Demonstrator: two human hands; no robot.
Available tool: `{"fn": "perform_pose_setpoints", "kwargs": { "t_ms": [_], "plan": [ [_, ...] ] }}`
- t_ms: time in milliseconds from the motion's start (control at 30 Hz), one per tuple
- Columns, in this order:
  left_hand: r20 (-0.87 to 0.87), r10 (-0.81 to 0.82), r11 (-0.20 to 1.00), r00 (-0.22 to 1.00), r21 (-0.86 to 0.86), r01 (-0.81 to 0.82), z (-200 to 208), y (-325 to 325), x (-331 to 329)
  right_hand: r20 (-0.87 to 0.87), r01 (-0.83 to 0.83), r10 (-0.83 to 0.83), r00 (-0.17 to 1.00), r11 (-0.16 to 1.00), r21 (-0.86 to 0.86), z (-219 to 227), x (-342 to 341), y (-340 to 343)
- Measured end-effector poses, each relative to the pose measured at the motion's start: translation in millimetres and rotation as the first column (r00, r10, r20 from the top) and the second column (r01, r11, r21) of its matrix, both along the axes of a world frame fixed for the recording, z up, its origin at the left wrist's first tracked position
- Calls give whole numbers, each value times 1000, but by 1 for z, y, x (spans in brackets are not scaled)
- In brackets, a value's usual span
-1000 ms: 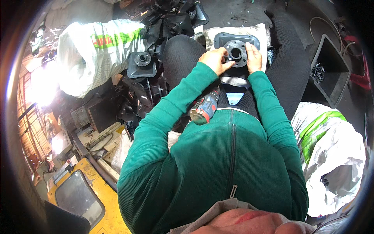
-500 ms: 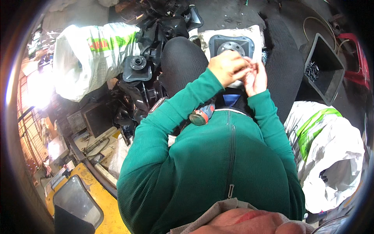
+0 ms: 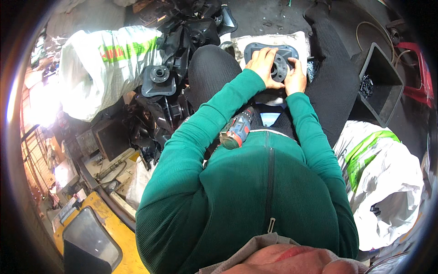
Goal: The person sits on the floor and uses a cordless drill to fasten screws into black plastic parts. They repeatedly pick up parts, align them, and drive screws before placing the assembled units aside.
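Observation:
Between my knees, my left hand [image 3: 263, 66] and my right hand [image 3: 296, 78] hold a black flanged housing [image 3: 281, 68] from both sides. It has a squarish base plate and a round collar with holes, and the collar now faces partly toward me. Fingers of the left hand lie over its top left; those of the right wrap its right edge. Under it is a worn white pad [image 3: 299, 42], partly covered by the housing. A blue and red cordless drill [image 3: 237, 130] rests against my lap, beside my left forearm.
Similar black housings [image 3: 159, 80] are piled to the left, next to a white and green sack [image 3: 91, 68]. At right, a tilted dark bin [image 3: 385, 93] contains small screws [image 3: 366, 86]. Another white sack [image 3: 392, 178] lies below it. A yellow machine panel [image 3: 98, 210] stands lower left.
My hands were together above the collar, fingertips meeting; now they are apart, gripping the housing's sides. The housing has tilted toward me. The drill in my lap shows more fully.

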State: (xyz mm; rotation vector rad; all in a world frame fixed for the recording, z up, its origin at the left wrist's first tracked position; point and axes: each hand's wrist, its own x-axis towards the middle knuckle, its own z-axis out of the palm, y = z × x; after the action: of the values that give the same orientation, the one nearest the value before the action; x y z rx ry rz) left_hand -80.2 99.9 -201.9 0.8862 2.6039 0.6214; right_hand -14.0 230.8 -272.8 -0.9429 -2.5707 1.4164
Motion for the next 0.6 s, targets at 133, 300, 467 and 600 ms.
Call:
{"fn": "perform_pose_setpoints", "kwargs": {
  "t_ms": [133,300,467,600],
  "plan": [
    [-24,-37,990,999,132,40,-6,0,-3,79,-144,135,988,982,119,9,0,1],
    [23,-77,989,997,131,73,-3,-1,-5,147,-217,193,970,961,170,2,2,1],
    [-3,-79,986,997,149,78,-3,-2,-6,94,-189,174,980,967,172,-3,2,1],
    [-3,-81,987,997,140,81,-3,-3,-7,95,-186,174,980,971,148,-4,1,2]
  ]
}}
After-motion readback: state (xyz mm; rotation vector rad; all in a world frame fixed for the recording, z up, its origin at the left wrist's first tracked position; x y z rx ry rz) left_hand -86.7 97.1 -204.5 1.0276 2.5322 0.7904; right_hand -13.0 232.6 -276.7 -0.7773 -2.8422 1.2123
